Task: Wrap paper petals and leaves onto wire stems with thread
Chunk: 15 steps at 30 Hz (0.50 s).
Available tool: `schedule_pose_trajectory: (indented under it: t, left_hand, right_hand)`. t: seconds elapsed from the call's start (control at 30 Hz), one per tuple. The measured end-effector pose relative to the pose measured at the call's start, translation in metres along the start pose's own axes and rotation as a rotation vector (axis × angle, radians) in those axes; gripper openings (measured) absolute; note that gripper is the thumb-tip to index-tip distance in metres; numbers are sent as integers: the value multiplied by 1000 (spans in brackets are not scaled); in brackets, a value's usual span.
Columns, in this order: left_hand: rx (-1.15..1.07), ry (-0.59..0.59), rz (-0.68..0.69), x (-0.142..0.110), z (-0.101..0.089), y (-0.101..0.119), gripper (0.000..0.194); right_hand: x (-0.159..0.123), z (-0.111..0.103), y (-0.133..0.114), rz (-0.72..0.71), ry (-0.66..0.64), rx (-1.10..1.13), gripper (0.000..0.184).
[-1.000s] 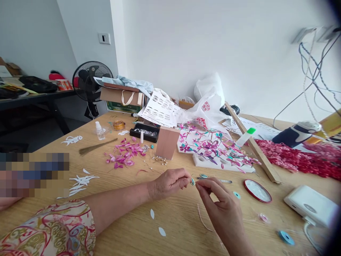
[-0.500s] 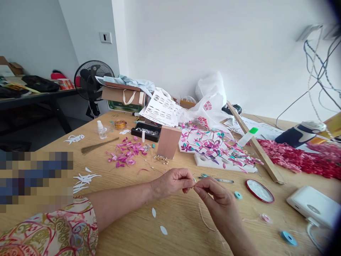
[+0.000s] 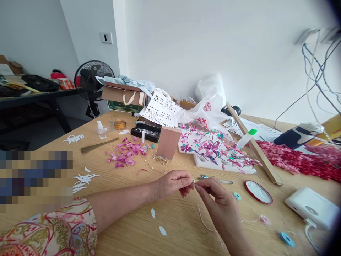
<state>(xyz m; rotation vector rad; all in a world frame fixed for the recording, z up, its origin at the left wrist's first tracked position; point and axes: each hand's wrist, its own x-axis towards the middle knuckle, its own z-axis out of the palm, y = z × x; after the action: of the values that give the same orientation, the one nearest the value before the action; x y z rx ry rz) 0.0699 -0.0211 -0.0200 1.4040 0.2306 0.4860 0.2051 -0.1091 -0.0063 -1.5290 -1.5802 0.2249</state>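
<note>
Left hand (image 3: 172, 184): fingertips pinched on a small teal petal (image 3: 193, 181).
Right hand (image 3: 217, 199): fingertips closed at the same petal.
Petal: held just above the worktop (image 3: 181, 227).
Nearby: red lid (image 3: 258, 192).

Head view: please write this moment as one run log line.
left hand: pinches small teal petal | right hand: pinches same petal | light wooden table: below

Red print on the white plastic bag (image 3: 206, 106) looks unreadable.
</note>
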Motion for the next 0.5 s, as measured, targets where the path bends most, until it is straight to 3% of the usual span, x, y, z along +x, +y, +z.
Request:
schedule_pose_trajectory:
  t: [0.17,0.33,0.5]
  left_hand:
    - [179,15,39,1,-1,2,28]
    - [785,16,265,-2,-2,8,23]
    - [1048,-32,391,-2,-3,6,25]
  right_hand:
    - [0,0,-2,67,-39,40,16]
    - [2,2,-5,300,-171,207,30]
    - [2,4,-3,347,-207,281,30]
